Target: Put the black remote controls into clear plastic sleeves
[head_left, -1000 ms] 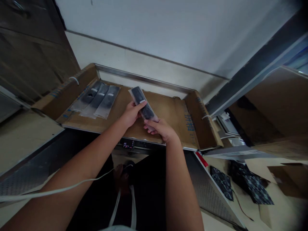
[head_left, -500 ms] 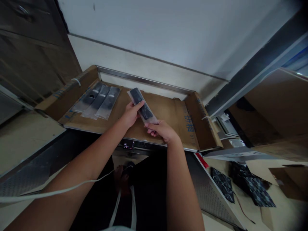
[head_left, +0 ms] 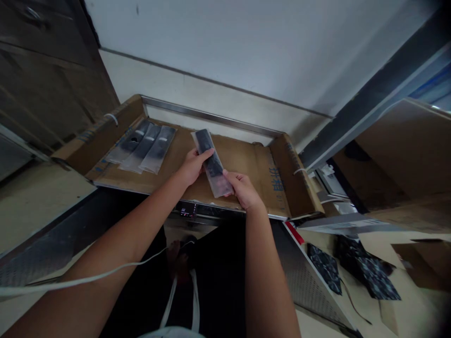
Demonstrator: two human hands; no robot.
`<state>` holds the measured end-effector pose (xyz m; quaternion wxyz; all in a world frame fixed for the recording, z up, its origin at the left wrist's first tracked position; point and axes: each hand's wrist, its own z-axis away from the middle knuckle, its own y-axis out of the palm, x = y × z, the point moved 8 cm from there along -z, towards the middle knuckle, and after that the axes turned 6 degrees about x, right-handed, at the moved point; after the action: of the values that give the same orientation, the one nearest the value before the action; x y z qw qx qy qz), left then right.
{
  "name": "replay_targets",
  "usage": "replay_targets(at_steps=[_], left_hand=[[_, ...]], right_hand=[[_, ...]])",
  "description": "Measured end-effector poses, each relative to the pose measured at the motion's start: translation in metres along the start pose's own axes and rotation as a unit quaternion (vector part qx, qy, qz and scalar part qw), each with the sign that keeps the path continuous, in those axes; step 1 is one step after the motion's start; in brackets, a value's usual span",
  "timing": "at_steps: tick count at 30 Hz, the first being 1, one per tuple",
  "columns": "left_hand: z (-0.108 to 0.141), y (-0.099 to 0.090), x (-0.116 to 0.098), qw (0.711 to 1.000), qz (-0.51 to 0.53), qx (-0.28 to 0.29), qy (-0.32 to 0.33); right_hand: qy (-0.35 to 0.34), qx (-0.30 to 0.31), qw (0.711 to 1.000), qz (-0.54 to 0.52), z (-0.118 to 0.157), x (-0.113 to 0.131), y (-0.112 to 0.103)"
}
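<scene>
Both hands hold a frosted plastic sleeve (head_left: 212,170) with a long dark item inside, tilted above the cardboard-lined tray (head_left: 246,162). My left hand (head_left: 194,165) grips its left side near the middle, the thumb across the front. On the lower right edge, my right hand (head_left: 241,188) pinches the sleeve, its thumb on top and the other fingers partly hidden behind. Three similar sleeves (head_left: 158,149) with dark contents lie side by side at the tray's left. What the dark item is, I cannot make out.
Cardboard walls (head_left: 296,178) edge the tray on both sides. A white cable (head_left: 116,270) runs across my left forearm. A large cardboard box (head_left: 405,164) stands at the right. Dark patterned bags (head_left: 366,267) lie on the floor at the lower right.
My right hand has shifted from the sleeve's bottom end to its right edge, uncovering the lower end. The sleeve has turned a little more upright; my left hand keeps its hold.
</scene>
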<state>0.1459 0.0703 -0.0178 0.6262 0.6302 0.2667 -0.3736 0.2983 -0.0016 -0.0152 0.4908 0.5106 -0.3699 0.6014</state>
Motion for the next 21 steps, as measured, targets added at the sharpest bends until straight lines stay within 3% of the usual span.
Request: replay_targets(at_steps=[11, 21], left_hand=[[0.0002, 0.0039, 0.0012, 1.000, -0.001, 0.021, -0.008], [-0.0010, -0.0008, 0.0022, 0.999, 0.016, -0.012, -0.030]], right_hand=[[-0.016, -0.016, 1.000, 0.006, 0.0012, -0.0002, -0.0022], [-0.030, -0.022, 0.999, -0.027, 0.0017, 0.0009, -0.0053]])
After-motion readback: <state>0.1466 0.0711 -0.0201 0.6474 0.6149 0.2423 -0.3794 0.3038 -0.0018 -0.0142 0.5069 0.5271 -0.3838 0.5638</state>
